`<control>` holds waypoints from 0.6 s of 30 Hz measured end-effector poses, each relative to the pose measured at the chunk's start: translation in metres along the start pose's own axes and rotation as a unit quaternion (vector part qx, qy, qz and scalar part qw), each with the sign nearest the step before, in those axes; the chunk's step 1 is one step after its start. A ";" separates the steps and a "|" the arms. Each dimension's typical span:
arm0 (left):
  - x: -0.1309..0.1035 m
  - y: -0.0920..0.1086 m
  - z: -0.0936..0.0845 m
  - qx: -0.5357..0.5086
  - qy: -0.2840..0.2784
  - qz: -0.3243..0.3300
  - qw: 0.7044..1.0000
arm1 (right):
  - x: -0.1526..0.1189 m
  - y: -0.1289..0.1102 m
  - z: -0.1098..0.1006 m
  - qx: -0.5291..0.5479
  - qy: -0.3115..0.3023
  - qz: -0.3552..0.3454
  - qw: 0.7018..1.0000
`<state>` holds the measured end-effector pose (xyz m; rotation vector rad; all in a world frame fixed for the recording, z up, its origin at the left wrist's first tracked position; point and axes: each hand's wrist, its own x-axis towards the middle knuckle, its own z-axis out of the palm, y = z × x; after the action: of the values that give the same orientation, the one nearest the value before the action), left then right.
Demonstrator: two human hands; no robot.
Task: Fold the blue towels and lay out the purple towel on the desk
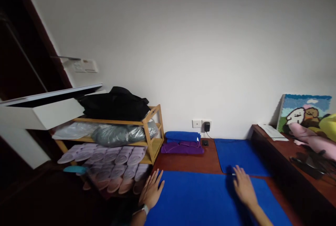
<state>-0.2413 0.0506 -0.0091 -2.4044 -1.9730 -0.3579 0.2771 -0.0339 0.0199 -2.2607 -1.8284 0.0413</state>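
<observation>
Blue cloth lies beneath right hand's fingers.

No readable text, label, brand, number or sign shows anywhere.

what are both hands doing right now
Left hand: open, holding nothing, at the large blue cloth's left edge.
Right hand: open, empty, over the cloth.

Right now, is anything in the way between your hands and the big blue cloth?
Nothing I can see. The left hand is right at the left edge of the big blue cloth, and the right hand is above it, with just a shadow beside it.
</observation>
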 end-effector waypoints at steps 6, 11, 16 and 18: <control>0.001 -0.002 0.004 -0.009 0.006 0.004 1.000 | -0.022 -0.196 0.007 0.119 -0.115 -0.197 0.966; 0.002 -0.001 0.000 -0.008 -0.011 0.003 1.000 | -0.022 -0.191 0.021 0.115 -0.128 -0.154 0.973; 0.004 0.000 -0.002 -0.008 -0.018 -0.004 1.000 | -0.020 -0.062 0.028 0.053 -0.082 -0.040 0.994; 0.005 -0.001 0.000 -0.011 -0.017 -0.002 1.000 | -0.023 -0.001 0.032 0.024 -0.067 0.010 0.997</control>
<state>-0.2415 0.0554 -0.0083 -2.4368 -1.9983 -0.3439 0.2657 -0.0503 -0.0137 -2.2920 -1.8484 0.2434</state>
